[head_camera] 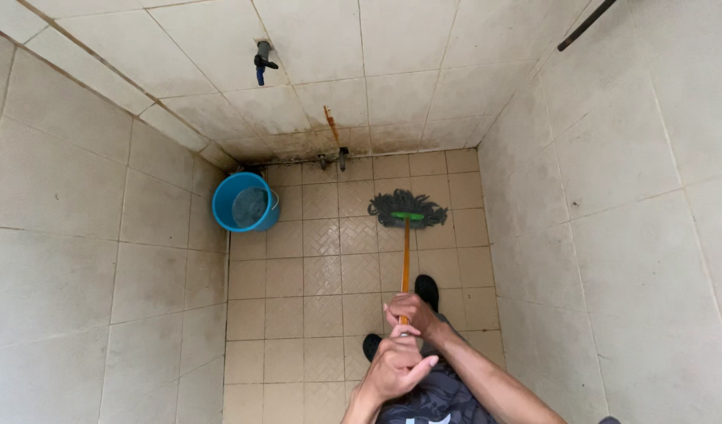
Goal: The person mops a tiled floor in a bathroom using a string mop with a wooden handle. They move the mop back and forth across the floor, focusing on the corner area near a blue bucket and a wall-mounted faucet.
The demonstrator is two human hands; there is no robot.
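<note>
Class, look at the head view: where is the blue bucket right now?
The bucket stands on the tiled floor in the far left corner, against the left wall below the tap, left of the mop head.

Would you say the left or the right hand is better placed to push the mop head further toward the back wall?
Probably the right hand: it grips the mop handle lower, nearer the mop head. The left hand sits behind it at the handle's upper end.
</note>
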